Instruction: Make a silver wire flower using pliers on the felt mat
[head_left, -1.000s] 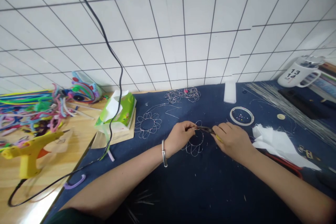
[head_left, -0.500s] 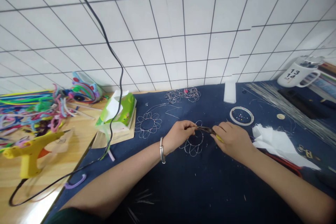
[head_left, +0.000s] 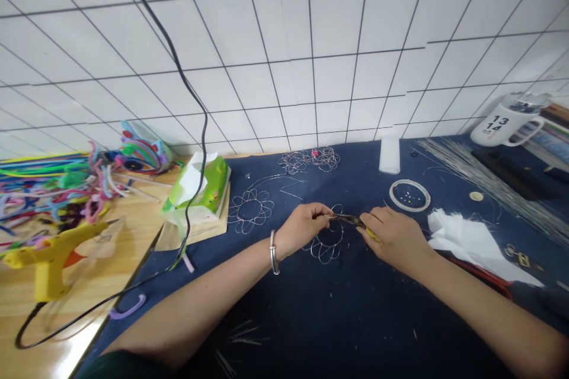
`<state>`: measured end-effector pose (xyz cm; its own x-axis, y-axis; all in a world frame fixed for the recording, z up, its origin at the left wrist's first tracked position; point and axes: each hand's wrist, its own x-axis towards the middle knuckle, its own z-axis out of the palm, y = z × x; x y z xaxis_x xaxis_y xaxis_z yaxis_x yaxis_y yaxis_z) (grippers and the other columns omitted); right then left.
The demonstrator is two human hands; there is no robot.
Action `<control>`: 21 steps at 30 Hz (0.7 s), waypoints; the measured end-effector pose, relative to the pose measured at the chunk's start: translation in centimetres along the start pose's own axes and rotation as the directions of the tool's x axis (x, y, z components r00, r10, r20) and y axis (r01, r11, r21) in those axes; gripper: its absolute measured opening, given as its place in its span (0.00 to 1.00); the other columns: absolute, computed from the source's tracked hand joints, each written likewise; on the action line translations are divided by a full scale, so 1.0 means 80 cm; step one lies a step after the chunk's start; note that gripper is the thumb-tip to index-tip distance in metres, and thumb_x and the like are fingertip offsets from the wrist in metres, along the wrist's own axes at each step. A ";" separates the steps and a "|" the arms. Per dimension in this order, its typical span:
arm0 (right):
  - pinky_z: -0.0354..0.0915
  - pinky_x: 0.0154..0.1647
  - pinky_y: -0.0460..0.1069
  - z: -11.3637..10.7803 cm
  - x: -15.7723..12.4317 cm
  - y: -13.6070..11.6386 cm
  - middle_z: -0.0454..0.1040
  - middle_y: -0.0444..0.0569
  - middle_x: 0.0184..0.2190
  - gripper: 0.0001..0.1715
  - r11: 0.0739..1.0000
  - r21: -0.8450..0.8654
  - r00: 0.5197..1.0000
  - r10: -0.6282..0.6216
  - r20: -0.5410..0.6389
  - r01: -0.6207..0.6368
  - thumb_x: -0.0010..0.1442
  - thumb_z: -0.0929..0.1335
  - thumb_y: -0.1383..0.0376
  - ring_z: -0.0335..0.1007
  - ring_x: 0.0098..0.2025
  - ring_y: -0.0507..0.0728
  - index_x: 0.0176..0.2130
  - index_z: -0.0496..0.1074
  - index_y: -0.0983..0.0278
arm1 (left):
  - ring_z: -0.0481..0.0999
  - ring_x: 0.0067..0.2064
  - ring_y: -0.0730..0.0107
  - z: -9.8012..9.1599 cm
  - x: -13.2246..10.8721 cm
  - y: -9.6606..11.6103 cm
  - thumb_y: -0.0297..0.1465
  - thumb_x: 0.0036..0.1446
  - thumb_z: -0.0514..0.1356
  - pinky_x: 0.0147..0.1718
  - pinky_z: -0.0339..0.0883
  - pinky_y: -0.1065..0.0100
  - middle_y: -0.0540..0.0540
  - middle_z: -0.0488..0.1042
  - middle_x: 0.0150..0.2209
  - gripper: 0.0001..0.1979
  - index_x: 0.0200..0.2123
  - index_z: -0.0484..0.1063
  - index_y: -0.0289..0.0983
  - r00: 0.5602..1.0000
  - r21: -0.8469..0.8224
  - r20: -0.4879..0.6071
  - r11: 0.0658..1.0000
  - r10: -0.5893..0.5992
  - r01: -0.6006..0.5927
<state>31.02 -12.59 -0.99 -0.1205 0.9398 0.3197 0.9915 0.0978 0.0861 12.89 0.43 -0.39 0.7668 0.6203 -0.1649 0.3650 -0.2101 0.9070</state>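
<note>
My left hand [head_left: 307, 226] pinches a wire flower [head_left: 326, 250] by its upper edge; looped petals hang below the fingers. Pliers with yellow handles [head_left: 351, 220] are gripped in my right hand [head_left: 391, 237], their jaws reaching left to the wire at my left fingertips. Whether the jaws are closed on the wire is too small to tell. A finished-looking ring of wire petals [head_left: 250, 211] lies on the dark blue cloth left of my hands. Farther back sit two tangled wire pieces [head_left: 294, 161], the right one with a pink bit.
To the left are a green tissue pack [head_left: 208, 189], a yellow glue gun [head_left: 53, 260] with a black cord, and colourful pipe cleaners [head_left: 66, 183]. On the right lie a round dish of beads [head_left: 409, 196], white cloth [head_left: 471, 243], straight wires [head_left: 498, 189] and a white mug [head_left: 507, 121].
Almost nothing differs. Both hands, the pliers and the wire flower keep nearly the same place, with only a very slight shift of the whole view.
</note>
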 end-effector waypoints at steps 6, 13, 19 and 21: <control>0.52 0.30 0.48 0.000 -0.001 0.001 0.66 0.47 0.28 0.11 1.000 0.010 1.000 0.001 0.010 -0.001 0.61 0.59 0.61 0.59 0.31 0.53 0.36 0.67 0.63 | 0.58 0.21 0.79 -0.001 0.000 0.003 0.31 0.52 0.53 0.21 0.53 0.74 0.51 0.66 0.23 0.10 0.34 0.72 0.35 1.000 0.012 0.004 1.000 -0.005 0.005; 0.52 0.30 0.48 0.001 0.000 -0.001 0.66 0.46 0.28 0.10 0.999 0.028 1.000 0.021 0.023 -0.021 0.61 0.59 0.61 0.60 0.31 0.53 0.35 0.67 0.62 | 0.57 0.21 0.79 -0.001 -0.001 0.004 0.30 0.52 0.53 0.20 0.52 0.74 0.52 0.64 0.21 0.09 0.33 0.72 0.35 1.000 0.026 0.004 1.000 0.004 -0.004; 0.52 0.29 0.49 0.001 -0.001 0.000 0.66 0.46 0.28 0.10 0.999 0.023 0.999 0.021 0.027 -0.022 0.61 0.59 0.61 0.60 0.30 0.54 0.35 0.66 0.61 | 0.56 0.20 0.80 -0.002 0.000 -0.001 0.31 0.52 0.53 0.19 0.50 0.74 0.52 0.65 0.21 0.09 0.33 0.72 0.35 1.000 0.012 0.016 1.000 0.009 -0.009; 0.52 0.29 0.49 0.002 -0.002 0.000 0.66 0.46 0.28 0.11 0.999 0.030 0.999 0.029 0.039 -0.031 0.61 0.58 0.61 0.61 0.30 0.54 0.35 0.66 0.62 | 0.56 0.20 0.80 -0.002 0.000 -0.003 0.31 0.52 0.54 0.19 0.50 0.74 0.51 0.65 0.21 0.09 0.34 0.72 0.35 1.000 -0.006 0.024 1.000 0.005 -0.005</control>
<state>31.02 -12.67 -1.21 -0.0892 0.9543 0.2852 0.9957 0.0787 0.0480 12.76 0.61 -0.51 0.7812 0.6008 -0.1696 0.3582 -0.2089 0.9100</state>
